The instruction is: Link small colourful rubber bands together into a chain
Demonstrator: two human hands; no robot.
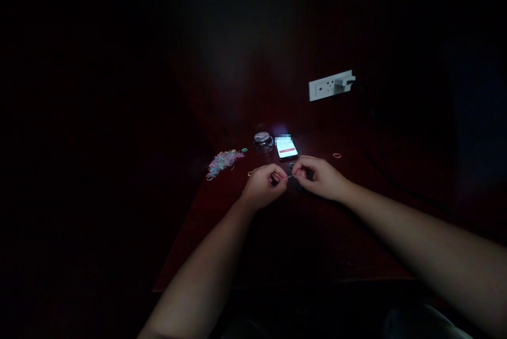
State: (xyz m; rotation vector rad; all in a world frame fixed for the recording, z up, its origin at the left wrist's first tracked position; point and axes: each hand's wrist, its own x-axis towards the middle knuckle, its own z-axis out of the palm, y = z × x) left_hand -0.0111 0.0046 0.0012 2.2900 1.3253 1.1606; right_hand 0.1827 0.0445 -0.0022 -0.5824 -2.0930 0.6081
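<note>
Seemingly in the middle of handling, with many small bands (225, 163) left loose in a pile, to the left of the phone (287, 148); impossible to judge the part done. On the near side of the phone, pinching one thin strand (291, 176) between joined fingertips of left hand (263, 186) and right hand (321, 177).

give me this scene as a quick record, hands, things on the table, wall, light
left hand: fingertips closed on one end of a thin strand
right hand: fingertips closed on its other end
table: pile of bands at left; jar right of it; phone, screen lit, beside the jar; pink band further right
wall: socket with a plug in it
light: very dim
</note>
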